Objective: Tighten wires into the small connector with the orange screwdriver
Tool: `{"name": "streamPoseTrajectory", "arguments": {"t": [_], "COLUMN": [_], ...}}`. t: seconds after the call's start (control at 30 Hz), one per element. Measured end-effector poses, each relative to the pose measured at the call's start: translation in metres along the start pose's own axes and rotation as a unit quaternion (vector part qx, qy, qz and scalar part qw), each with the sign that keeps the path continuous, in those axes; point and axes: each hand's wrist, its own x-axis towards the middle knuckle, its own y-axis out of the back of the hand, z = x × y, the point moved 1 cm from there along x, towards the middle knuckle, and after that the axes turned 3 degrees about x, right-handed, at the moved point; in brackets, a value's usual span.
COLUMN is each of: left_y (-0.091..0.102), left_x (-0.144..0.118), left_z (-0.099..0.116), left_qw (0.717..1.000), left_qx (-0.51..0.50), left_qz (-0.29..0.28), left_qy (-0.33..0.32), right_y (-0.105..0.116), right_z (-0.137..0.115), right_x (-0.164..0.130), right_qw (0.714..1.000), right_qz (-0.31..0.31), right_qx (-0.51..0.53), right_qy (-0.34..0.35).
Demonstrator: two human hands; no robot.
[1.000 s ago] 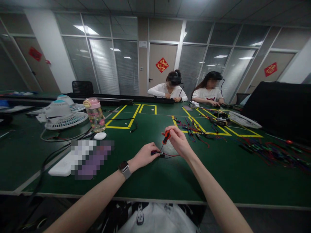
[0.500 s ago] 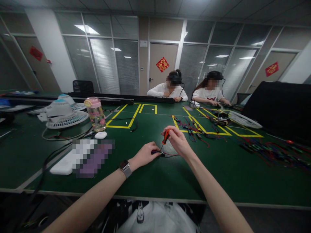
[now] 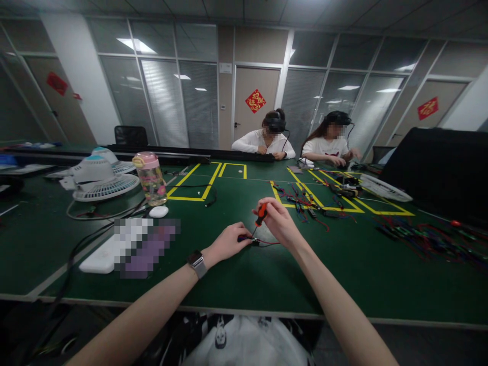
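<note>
In my right hand (image 3: 280, 219) is a screwdriver (image 3: 261, 214) with an orange and black handle, its shaft slanting down and to the left. The tip meets a small dark wired part (image 3: 255, 241) lying on the green table (image 3: 229, 290). My left hand (image 3: 230, 240), with a watch on its wrist, is closed on the left end of that part and keeps it against the table top. Red and dark wires (image 3: 270, 243) run from the part to the right, under my right hand. Fine detail at the tip is too small to tell.
Several wired parts (image 3: 301, 198) lie ahead on the right, beside a larger wire heap (image 3: 430, 241). To the left stand a pink-lidded bottle (image 3: 151, 180), a fan (image 3: 104, 185), a white case (image 3: 158, 211) and a white slab (image 3: 99, 259). Two people (image 3: 263, 141) sit opposite.
My hands, the screwdriver and the wired part stay almost in place. Across the table, one person's hand has come away from the face, and the other person's hand has lifted.
</note>
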Motion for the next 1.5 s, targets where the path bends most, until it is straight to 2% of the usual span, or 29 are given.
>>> {"name": "streamPoseTrajectory", "arguments": {"t": [0.2,0.43,0.7,1.0,1.2,1.4,1.5], "left_y": [0.0,0.001,-0.001,0.001,-0.001,-0.001,0.0], "left_x": [-0.001,0.0,0.0,0.0,0.0,0.0,0.0], "left_z": [0.0,0.001,-0.001,0.002,-0.001,-0.001,0.0], "left_qw": [1.0,1.0,1.0,1.0,1.0,1.0,1.0], "left_qx": [0.004,0.001,0.0,-0.007,-0.008,-0.008,-0.007], "left_qz": [0.004,0.0,0.001,0.002,0.006,0.002,0.002], "left_qy": [-0.004,-0.005,-0.005,0.0,-0.003,0.0,0.002], "right_y": [-0.007,0.001,0.001,0.006,-0.005,-0.005,-0.002], "right_z": [-0.002,0.003,0.001,0.006,0.002,0.002,0.002], "right_x": [0.0,0.0,0.0,0.0,-0.002,-0.003,-0.003], "right_qw": [1.0,0.999,0.999,0.996,1.0,1.0,1.0], "right_qz": [-0.01,0.023,-0.004,0.005,-0.027,-0.013,-0.012], "right_qx": [0.028,-0.019,-0.045,-0.075,0.006,0.003,0.019], "right_qy": [-0.011,0.023,0.031,0.049,0.001,0.018,0.003]}}
